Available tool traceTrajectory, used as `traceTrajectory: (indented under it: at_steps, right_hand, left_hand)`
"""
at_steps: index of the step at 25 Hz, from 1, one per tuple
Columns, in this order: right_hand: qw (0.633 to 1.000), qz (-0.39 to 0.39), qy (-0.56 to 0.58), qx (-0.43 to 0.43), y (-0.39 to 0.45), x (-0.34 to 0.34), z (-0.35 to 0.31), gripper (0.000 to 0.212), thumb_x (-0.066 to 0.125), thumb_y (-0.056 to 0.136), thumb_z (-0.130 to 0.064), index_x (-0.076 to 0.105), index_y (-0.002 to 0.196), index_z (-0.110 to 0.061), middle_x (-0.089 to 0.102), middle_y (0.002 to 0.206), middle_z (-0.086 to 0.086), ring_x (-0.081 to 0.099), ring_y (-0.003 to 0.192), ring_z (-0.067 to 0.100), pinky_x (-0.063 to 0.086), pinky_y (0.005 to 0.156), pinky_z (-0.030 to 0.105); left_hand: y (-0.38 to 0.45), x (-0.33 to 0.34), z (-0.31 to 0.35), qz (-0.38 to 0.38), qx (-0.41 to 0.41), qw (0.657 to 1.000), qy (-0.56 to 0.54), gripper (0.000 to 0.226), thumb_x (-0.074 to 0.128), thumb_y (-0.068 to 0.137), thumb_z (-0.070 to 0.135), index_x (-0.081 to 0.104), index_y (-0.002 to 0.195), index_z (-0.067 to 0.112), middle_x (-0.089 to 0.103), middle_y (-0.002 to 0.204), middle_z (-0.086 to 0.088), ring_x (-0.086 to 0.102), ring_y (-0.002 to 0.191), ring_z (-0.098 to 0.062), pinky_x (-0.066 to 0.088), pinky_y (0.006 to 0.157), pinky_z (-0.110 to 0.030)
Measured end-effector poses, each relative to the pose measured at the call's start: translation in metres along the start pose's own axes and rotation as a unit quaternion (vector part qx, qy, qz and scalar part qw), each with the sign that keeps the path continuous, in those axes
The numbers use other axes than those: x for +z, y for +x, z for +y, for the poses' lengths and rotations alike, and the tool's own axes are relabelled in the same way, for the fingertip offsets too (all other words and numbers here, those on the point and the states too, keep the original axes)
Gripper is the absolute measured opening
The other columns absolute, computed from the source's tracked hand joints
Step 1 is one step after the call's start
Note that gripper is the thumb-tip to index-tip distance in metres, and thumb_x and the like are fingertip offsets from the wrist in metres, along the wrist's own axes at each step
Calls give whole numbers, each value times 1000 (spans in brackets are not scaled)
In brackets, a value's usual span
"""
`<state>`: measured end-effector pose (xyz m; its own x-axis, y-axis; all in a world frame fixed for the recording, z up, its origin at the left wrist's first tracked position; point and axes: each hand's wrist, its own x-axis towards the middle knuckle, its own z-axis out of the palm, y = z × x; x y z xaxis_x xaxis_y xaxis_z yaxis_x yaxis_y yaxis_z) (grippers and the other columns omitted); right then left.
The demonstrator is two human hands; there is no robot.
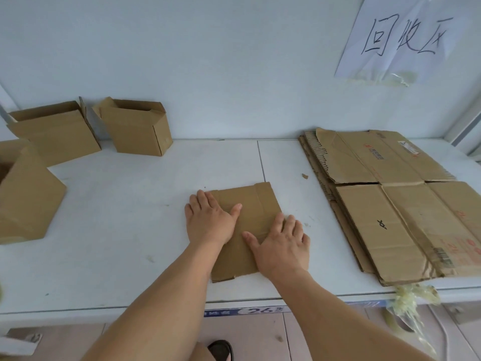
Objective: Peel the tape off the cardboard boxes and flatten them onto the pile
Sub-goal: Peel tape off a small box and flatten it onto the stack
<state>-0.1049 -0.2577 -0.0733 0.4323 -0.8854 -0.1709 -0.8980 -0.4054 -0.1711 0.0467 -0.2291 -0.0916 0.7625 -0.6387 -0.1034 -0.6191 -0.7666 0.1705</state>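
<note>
The light is bright, soft and even, with only weak shadows under the left hand [208, 225] and the right hand [282, 247], no strong glare, slight softness everywhere, and wide-angle bending of lines far from both hands.

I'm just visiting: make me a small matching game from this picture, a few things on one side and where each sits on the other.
Things:
1. flat box
2. pile
3. open boxes
4. paper sign

Places:
A. on the wall, upper right
B. under both hands, table middle
C. left side of the table
D. right side of the table

Pairs: 1-B, 2-D, 3-C, 4-A
</note>
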Motion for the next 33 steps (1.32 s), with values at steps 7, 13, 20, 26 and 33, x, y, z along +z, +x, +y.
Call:
traceTrajectory:
  at_steps: [7,13,20,26,33]
  right_hand:
    - [977,26,190,90,10,-10,17,62,51,92,-60,39,131,-13,54,122,5,60,106,25,44,74,32]
    - [962,94,256,31,46,-52,68,39,38,102,-45,43,127,-15,55,119,5,60,100,25,45,76,35]
    - [966,165,191,48,135,-130,196,39,33,105,-34,49,130,-8,51,128,13,60,105,34,45,77,38]
    - [964,169,169,119,212,-139,299,38,39,104,-33,52,127,-6,48,130,14,57,110,36,42,79,39]
    - [972,197,32,123,235,-91,324,41,37,103,-39,58,123,-10,52,124,12,46,116,33,37,96,41]
  left_hand:
    - [-10,11,11,57,14,995,-76,94,25,91,71,11,153,1,17,159,-18,9,147,-31,7,121,-41]
    - [-15,-16,64,57,30,973,-222,63,43,98,50,27,149,16,28,148,-12,51,118,-32,43,93,-38]
    - [28,-42,226,60,92,948,-298,44,46,101,32,46,143,18,34,139,-10,54,100,-23,39,88,-25]
    - [75,-14,357,13,169,960,-222,39,41,103,26,48,140,14,42,146,-13,46,127,-26,38,93,-29]
    - [86,41,370,64,194,977,-56,35,33,104,35,59,114,14,47,126,-12,49,106,-27,42,78,-36]
